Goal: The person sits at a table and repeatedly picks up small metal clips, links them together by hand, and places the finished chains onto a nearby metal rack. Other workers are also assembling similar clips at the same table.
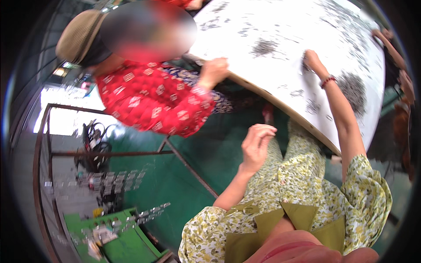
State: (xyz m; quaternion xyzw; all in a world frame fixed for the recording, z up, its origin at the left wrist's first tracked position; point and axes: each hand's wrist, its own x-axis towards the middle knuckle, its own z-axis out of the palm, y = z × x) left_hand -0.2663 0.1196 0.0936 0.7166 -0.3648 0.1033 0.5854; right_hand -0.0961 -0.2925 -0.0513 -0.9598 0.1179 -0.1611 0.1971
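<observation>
My right hand [312,61] is over the white tabletop [274,72], its fingers closed and pointing down; whatever they may hold is hidden. A red bead bracelet [327,81] circles that wrist. Small dark pieces lie about the hand, with a dense pile [351,93] beside my right forearm and a smaller pile [264,47] farther left. Some loose pieces nearby look like small rings. Off the table, above my lap, my left hand [256,147] is raised with its fingers bent and pressed together; anything between them is too small to make out.
A person in a red patterned top [153,98] sits at the left, one hand [215,71] on the table's wooden edge [302,120]. Another person's arm [391,49] reaches in from the far right. A rusty metal frame [105,153] and green machine [127,239] stand at the left.
</observation>
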